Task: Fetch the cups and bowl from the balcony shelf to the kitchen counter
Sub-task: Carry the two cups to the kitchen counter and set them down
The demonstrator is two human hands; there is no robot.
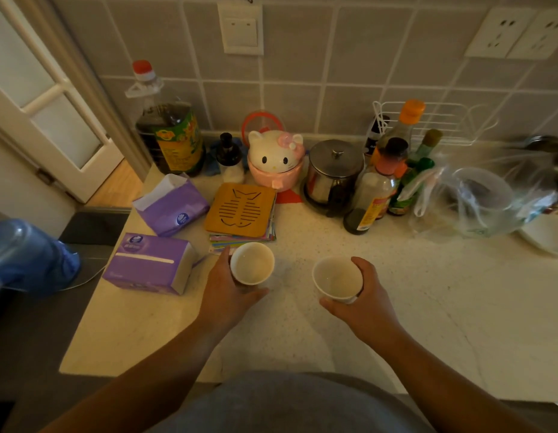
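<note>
Two small white cups are held over the speckled kitchen counter (411, 295). My left hand (223, 295) wraps around the left cup (252, 263), which is upright and looks empty inside. My right hand (363, 303) grips the right cup (337, 278) from its right side, fingers curled behind the rim; this cup is upright too. Whether either cup touches the counter I cannot tell. No bowl is in view.
Two purple tissue packs (149, 268) lie left of the cups. A wooden fish trivet (240, 210) on a stack of mats sits just behind the left cup. Oil jug (170, 132), cat-shaped jar (276, 157), steel pot (333, 173), sauce bottles (374, 198) and plastic bags (468, 201) line the wall.
</note>
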